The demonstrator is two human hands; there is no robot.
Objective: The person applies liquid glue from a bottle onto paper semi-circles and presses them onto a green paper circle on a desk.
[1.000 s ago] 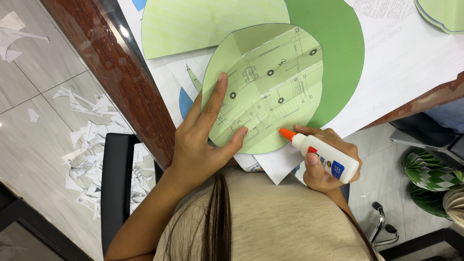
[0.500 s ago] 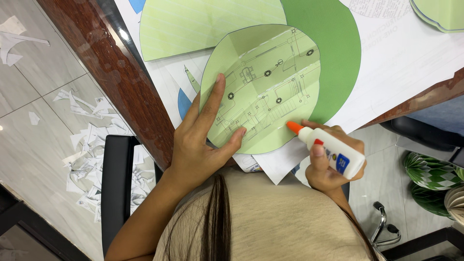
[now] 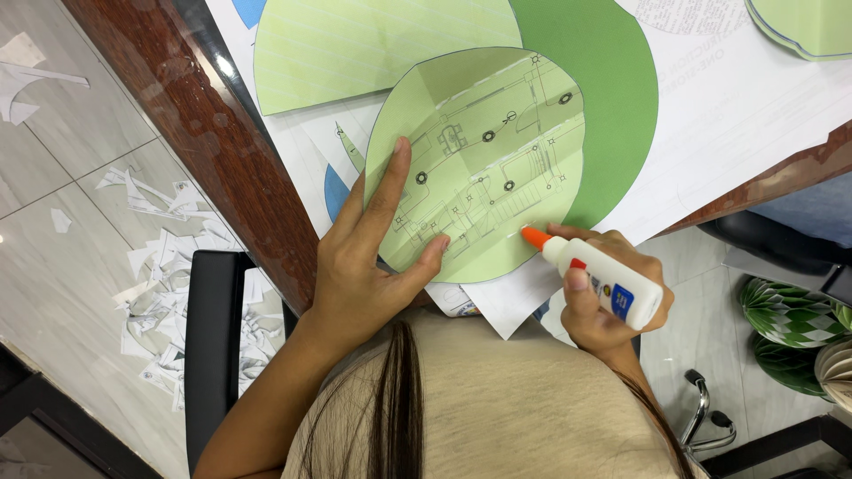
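A light green paper circle [image 3: 497, 151] with a faint line drawing and fold creases lies on the table in front of me. My left hand [image 3: 373, 257] presses flat on its lower left part, fingers spread. My right hand [image 3: 603, 302] grips a white glue bottle [image 3: 608, 282] with an orange tip. The tip touches the circle's lower right edge. Under the circle lies a darker green paper circle [image 3: 612, 98].
Another pale green sheet [image 3: 373, 44] and white printed papers [image 3: 754, 98] cover the table, whose dark wooden edge [image 3: 213, 133] runs on the left. Paper scraps [image 3: 169, 266] litter the tiled floor by a black chair [image 3: 213, 337]. Folded green paper balls [image 3: 790, 319] sit at right.
The glue bottle's tip has slid a little rightward and up along the circle's lower edge. My left hand stays pressed in place.
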